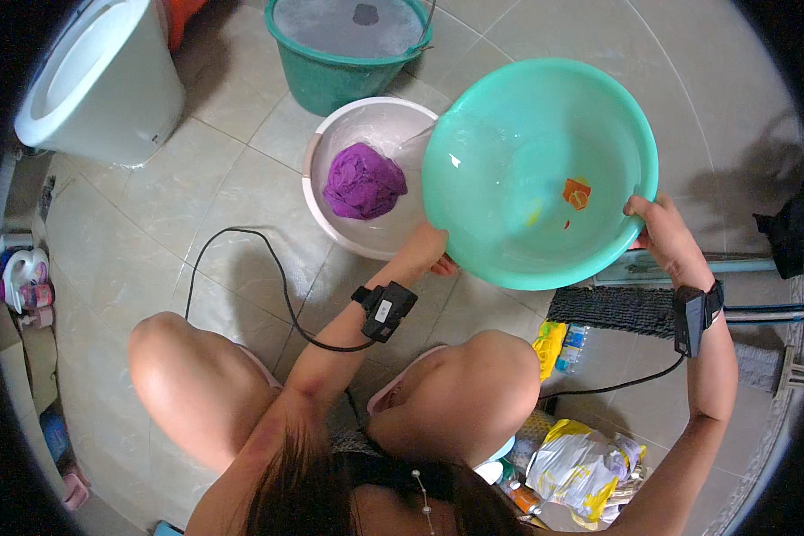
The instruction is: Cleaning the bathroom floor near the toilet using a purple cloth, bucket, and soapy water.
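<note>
Both my hands grip a mint-green plastic basin (502,221), which tilts over the right side of a white basin (338,231). My left hand (432,249) holds its lower left rim, with the fingers tucked underneath. On the right rim rests the thumb of my right hand (660,224); its other fingers are mostly hidden below. An orange printed patch (577,193) shows on the green basin's inner surface. Clear water runs from its left edge into the white basin. A wadded purple cloth (364,182) lies in the white basin.
A green bucket (338,77) of cloudy water stands behind the basins. At the upper left is a white toilet (107,94). A bag of rubbish (569,469) and a plastic bottle (571,348) lie at the right. Black cables (268,254) run from my wrist devices (388,311).
</note>
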### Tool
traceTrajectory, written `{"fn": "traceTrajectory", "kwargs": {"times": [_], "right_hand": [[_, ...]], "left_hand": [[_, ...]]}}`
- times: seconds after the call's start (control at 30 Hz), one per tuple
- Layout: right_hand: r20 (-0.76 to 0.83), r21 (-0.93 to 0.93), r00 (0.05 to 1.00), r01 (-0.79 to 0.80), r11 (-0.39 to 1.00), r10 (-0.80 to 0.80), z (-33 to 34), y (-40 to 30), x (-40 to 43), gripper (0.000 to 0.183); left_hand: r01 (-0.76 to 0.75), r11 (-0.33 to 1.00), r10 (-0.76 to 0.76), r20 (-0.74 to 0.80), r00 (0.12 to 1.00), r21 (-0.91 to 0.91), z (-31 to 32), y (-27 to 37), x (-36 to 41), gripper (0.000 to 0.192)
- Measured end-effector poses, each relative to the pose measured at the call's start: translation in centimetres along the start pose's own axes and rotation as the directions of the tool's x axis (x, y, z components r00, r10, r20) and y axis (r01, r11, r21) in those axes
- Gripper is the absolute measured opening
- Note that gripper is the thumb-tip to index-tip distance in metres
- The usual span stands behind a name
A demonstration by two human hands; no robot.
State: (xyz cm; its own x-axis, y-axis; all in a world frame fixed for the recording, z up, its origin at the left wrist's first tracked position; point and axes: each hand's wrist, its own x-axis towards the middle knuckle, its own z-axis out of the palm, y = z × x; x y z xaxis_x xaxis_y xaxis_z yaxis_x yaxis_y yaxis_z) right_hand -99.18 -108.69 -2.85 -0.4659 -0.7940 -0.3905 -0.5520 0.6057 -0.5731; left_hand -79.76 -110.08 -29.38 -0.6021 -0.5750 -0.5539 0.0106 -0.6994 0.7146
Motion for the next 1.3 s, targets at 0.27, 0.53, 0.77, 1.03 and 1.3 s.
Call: {"fn": "traceTrajectory", "kwargs": {"times": [0.27, 0.53, 0.77, 1.03, 1.3], "right_hand": [[0.009, -0.049, 1.000, -0.012, 0.999, 0.012, -1.0, 2.4, 1.6, 0.034], [-0.001, 0.753, 0.980, -0.129, 0.646, 0.198, 0.6, 22.8, 0.9, 0.022], [-0.016, 0.997, 0.956, -0.009, 0.083, 0.292, 11.8, 31.7, 3.2, 0.022], [-0.014, 0.954, 0.870, 0.159, -0.254, 0.493, 18.4, 33.3, 6.9, 0.023], [0.254, 0.565, 0.921, 0.106, 0.818, -0.295, 23.6, 17.1, 8.2, 0.042]], "left_hand": [[0.004, 0.996, -0.001, 0.030, 1.000, -0.088, -0.3, -1.7, 2.0, 0.034], [-0.222, 0.954, 0.226, 0.006, 0.974, 0.203, -1.5, 3.1, 1.6, 0.021], [0.146, 0.604, 0.699, -0.609, 0.374, 0.783, -15.8, 3.7, 0.1, 0.060], [0.138, 0.603, 0.605, -0.564, 0.563, 0.785, -16.7, -0.5, 2.3, 0.071], [0.165, 0.714, 0.485, -0.651, 0.583, 0.680, -14.0, -4.6, -1.5, 0.074]]}}
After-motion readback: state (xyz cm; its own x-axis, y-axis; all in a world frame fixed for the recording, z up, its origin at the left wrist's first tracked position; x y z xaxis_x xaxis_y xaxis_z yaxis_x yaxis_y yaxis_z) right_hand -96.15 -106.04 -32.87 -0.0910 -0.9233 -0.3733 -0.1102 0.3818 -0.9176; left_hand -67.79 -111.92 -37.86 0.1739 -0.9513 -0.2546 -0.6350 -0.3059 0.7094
